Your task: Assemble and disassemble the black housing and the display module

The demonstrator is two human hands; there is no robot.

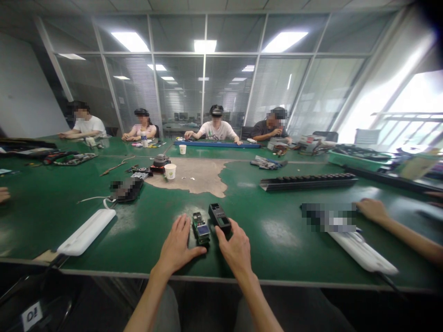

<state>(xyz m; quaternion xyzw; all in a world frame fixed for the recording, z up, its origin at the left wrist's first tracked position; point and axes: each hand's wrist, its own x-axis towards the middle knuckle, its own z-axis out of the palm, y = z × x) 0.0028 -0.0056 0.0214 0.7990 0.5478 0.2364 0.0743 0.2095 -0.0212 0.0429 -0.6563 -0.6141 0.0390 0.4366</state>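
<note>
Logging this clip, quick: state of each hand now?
Left hand: open, beside the circuit board; contact cannot be told.
Right hand: closed, holding the black casing.

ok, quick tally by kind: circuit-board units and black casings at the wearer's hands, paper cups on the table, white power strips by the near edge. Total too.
Circuit-board unit: 1
Black casing: 1
Paper cups: 2
White power strips: 2
Total: 6
</note>
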